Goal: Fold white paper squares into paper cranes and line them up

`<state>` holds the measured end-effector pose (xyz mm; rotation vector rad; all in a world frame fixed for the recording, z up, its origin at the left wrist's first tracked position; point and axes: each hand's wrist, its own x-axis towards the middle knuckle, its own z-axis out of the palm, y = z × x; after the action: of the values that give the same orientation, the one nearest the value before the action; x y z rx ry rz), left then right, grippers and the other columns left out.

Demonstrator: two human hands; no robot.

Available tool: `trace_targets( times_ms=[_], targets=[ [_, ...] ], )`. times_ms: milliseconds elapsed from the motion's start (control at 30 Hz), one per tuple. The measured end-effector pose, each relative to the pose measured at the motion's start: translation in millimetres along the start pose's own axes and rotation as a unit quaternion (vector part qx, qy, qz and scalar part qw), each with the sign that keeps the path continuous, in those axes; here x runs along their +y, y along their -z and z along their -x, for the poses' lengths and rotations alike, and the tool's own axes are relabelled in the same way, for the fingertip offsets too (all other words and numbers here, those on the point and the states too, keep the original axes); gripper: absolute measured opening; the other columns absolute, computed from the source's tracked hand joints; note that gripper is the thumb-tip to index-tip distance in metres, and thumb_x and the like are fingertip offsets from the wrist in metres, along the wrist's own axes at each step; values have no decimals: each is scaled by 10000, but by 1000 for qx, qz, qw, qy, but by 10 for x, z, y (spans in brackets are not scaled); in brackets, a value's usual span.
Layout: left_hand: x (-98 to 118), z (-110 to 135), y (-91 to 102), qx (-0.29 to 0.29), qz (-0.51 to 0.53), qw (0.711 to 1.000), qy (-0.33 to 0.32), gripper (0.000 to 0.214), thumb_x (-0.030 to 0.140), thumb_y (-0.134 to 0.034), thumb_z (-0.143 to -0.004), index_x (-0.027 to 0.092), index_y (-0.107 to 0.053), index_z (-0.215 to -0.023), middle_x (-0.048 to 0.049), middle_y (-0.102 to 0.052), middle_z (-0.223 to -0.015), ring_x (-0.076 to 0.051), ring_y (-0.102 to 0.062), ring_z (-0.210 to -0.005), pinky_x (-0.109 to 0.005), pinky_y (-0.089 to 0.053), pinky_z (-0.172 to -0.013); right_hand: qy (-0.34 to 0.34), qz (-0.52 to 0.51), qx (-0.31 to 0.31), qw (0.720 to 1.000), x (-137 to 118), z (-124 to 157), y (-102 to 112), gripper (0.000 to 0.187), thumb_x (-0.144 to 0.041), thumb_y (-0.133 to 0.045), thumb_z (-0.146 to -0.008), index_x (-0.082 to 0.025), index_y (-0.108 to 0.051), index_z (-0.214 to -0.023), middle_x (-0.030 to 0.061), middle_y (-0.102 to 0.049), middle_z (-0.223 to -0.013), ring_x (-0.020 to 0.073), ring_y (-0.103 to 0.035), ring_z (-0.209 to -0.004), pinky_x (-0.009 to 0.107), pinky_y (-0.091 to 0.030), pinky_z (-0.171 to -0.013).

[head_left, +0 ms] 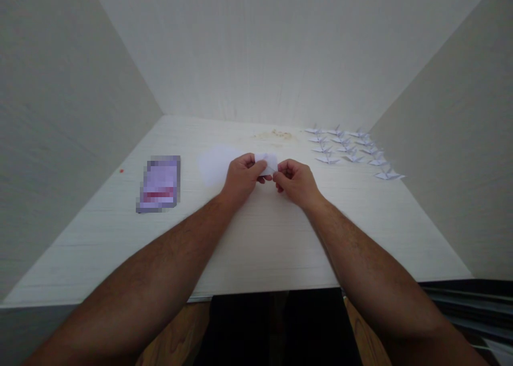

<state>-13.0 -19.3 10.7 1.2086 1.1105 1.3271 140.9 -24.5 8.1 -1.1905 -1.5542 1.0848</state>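
Note:
A small folded piece of white paper (pixel 265 158) is held up between my two hands over the middle of the table. My left hand (pixel 243 174) is closed on its left side, thumb pressed on the face and fingers behind. At the paper's lower right corner, my right hand (pixel 293 180) pinches the edge between thumb and fingertips. Loose white paper sheets (pixel 216 163) lie flat just left of my left hand. Folded white paper cranes (pixel 344 149) stand in rows on the table to the right, beyond my right hand.
A pixelated, purple-looking flat object (pixel 160 184) rests on the left of the white table (pixel 264 248). A small red spot (pixel 122 171) is near the left wall. Brownish stains (pixel 280 134) mark the back. Pale walls (pixel 256 51) enclose the table at the back and both sides.

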Motion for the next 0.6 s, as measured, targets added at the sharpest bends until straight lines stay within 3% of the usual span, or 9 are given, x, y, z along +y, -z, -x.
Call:
trace_targets(
  times_ms=[600],
  targets=[
    [2, 18, -3, -6, 1, 1000, 6, 206, 332, -705, -750, 173, -576, -732, -6, -668, -668, -131, -679, -603, -237, -563, -560, -8, -15, 21, 1000, -26, 7, -21, 158, -327, -651, -785, -201, -563, -749, -16, -657, -631, 89, -533, -463, 217, -429, -429]
  ],
)
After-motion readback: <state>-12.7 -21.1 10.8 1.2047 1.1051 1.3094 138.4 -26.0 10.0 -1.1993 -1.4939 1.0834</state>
